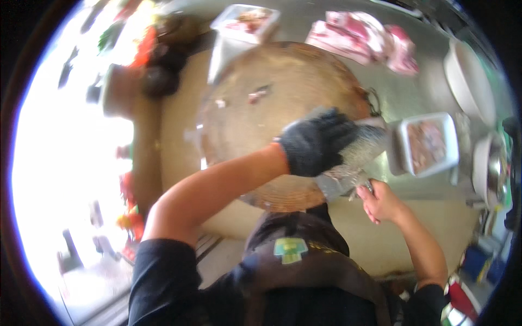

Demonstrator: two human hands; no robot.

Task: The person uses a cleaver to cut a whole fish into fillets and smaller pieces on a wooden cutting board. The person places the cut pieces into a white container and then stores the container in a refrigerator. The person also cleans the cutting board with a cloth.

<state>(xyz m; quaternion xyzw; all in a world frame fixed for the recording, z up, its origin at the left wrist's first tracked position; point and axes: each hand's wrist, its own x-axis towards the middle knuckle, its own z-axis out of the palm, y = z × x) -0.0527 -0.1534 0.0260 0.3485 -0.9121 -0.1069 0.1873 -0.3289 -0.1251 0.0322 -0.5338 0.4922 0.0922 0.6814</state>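
A black glove covers my left hand (318, 144), which lies palm down over the right part of a round wooden chopping block (248, 130). Beneath its fingers is what looks like a grey, scaly fish (365, 148), blurred and partly hidden by the glove. Bare and low at the right, my right hand (381, 201) grips the handle of a broad-bladed cleaver. The cleaver blade (332, 187) reaches left past the block's edge, with pale flesh scraps against it. Small scraps of flesh (257, 95) lie on the block's far half.
Right of the block, a white tray (450, 140) holds fish-like pieces. Slabs of raw pork (346, 36) lie on the metal counter (424, 89) behind it. Another tray (216, 24) of meat stands far left. A white basin (469, 81) and a bowl (481, 171) sit at the right edge.
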